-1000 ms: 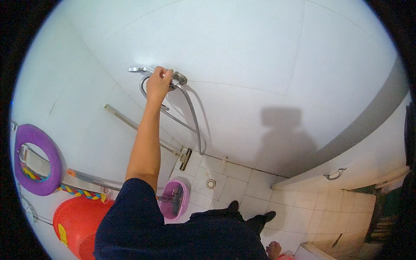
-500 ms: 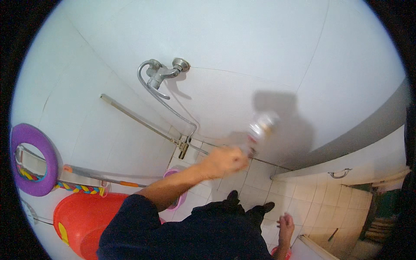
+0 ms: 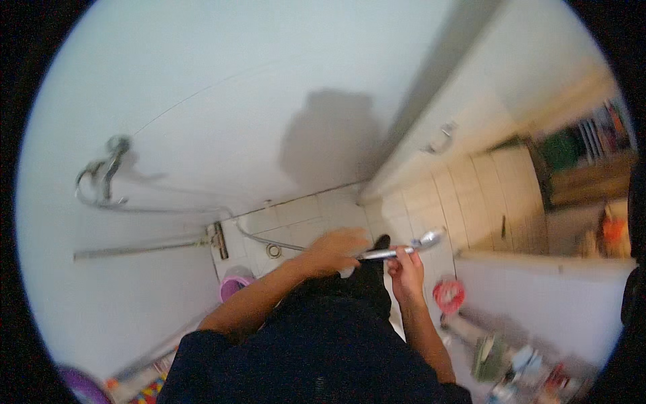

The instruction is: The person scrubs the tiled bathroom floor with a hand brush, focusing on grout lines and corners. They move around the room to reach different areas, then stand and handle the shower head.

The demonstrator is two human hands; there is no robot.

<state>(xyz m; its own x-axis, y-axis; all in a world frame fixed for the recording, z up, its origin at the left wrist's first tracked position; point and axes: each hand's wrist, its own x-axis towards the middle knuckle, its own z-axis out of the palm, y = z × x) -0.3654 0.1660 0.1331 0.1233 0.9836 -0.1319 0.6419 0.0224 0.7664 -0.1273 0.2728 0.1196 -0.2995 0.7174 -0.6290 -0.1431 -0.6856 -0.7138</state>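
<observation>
A chrome handheld shower head [image 3: 379, 255] lies nearly level in front of me, its round head to the right. My right hand [image 3: 406, 271] is closed around its handle near the head. My left hand [image 3: 338, 249] is at the handle's other end, fingers stretched out and somewhat blurred; whether they touch it is hard to tell. A grey metal hose [image 3: 269, 241] runs from the wall mixer tap [image 3: 111, 174] along the floor and passes behind my left forearm.
A squeegee-like pole [image 3: 145, 250] leans at the left wall above a pink-purple basin [image 3: 235, 285]. On the right are a white door [image 3: 498, 111] with a handle, a red round container [image 3: 449, 295] and cluttered items [image 3: 511, 367]. Beyond the doorway stand shelves [image 3: 582, 182].
My view has swung right. The shower head, earlier blurred and raised in my left hand, is now lower and in my right hand, which was empty. My left fingers have straightened.
</observation>
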